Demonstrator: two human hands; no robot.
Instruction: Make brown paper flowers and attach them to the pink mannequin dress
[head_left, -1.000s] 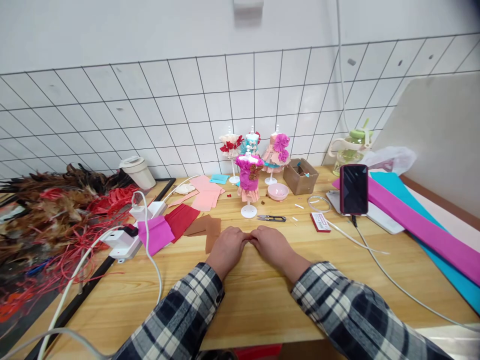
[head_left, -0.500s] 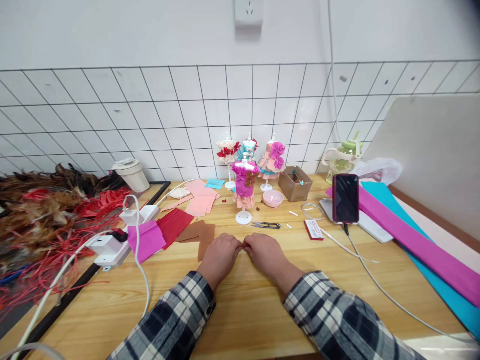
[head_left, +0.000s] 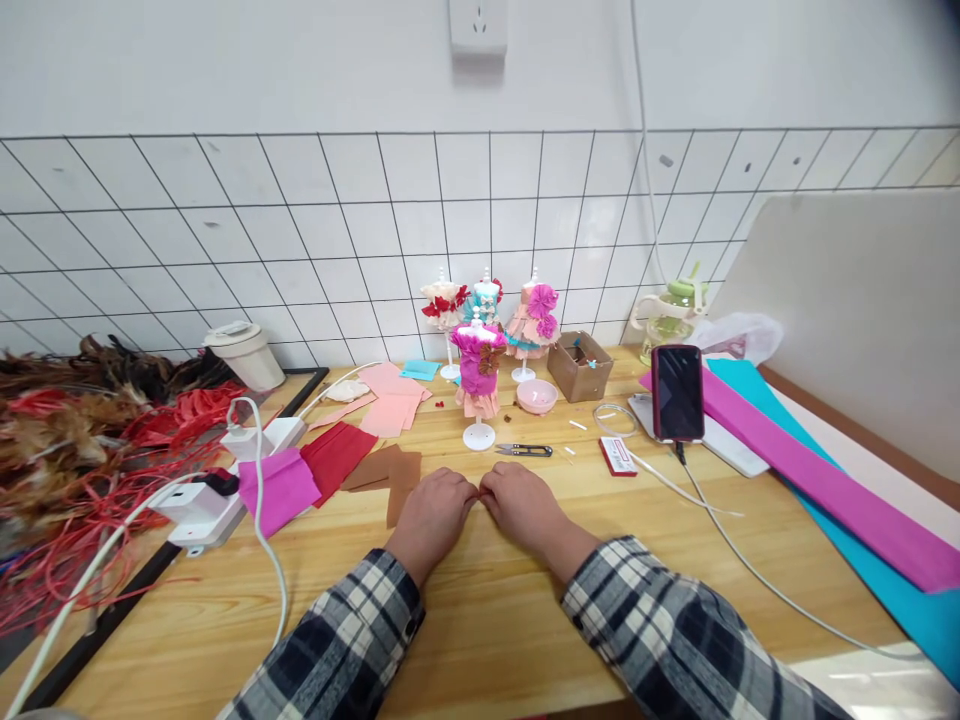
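Note:
My left hand [head_left: 435, 515] and my right hand [head_left: 525, 508] meet at the fingertips over the wooden table. Both are closed in a pinch, and whatever is between them is too small and covered to make out. Under and beside my left hand lie strips of brown paper [head_left: 405, 478]. Just beyond the fingers are black-handled thread snips [head_left: 525, 450]. Behind them stands a small white dress form in a magenta paper dress [head_left: 478, 370] with a brown flower. Three more dressed forms stand behind it, among them one with a peach dress [head_left: 525, 325].
On the left lie red paper [head_left: 337, 460], magenta paper [head_left: 281, 490], power strips [head_left: 202, 512] and a heap of feathers [head_left: 90, 440]. A pink bowl [head_left: 537, 397], a cardboard box [head_left: 579, 368], a red-and-white small box [head_left: 617, 456], a phone [head_left: 677, 393] and long paper sheets [head_left: 810, 470] are right.
The view has swung slightly to the right, so things sit a little further left. My hands keep their pinch at the fingertips and have barely moved.

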